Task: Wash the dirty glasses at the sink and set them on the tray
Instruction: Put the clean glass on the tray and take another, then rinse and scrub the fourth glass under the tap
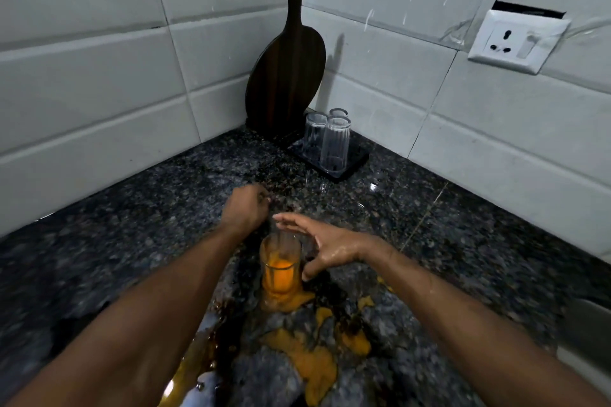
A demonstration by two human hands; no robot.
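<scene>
- the dirty glass stands upright at lower centre of the frame on the table, in an orange and brown spill.
- my right hand is wet and spread wide around it, thumb just beside its wall, gripping nothing.
- my left hand is curled behind it; i can't tell if it holds anything.
- i'd judge the glass stiff, breakable and slick, so i'd grip mid-wall.

Lone glass up front on the counter, tray (three glasses on it) further back, board in the corner behind.
</scene>
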